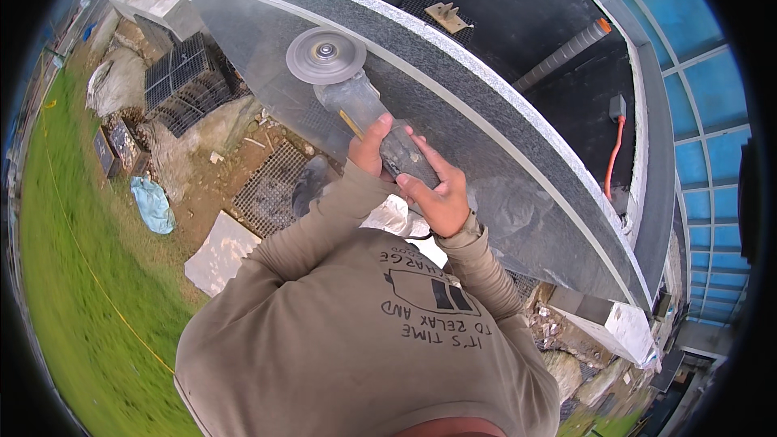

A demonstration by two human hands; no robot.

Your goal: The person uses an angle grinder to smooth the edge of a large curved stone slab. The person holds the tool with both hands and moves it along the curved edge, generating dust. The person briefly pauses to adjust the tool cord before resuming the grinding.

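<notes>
Both my hands grip a dust-covered angle grinder (360,105). My left hand (371,148) wraps the front of its body, and my right hand (437,193) clasps the dark rear handle. The round grey disc (325,55) lies flat against the sloping face of a long grey granite slab (502,129). The slab runs from the upper left to the lower right, with a pale polished band along its upper edge. A cable behind my right wrist is mostly hidden.
Below the slab, black plastic crates (184,81), metal mesh grates (271,186), a white stone tile (220,252), a blue bag (153,204) and rubble lie on dirt beside grass (65,275). Beyond the slab are a dark pit, an orange cable (613,158) and a ribbed pipe (566,50).
</notes>
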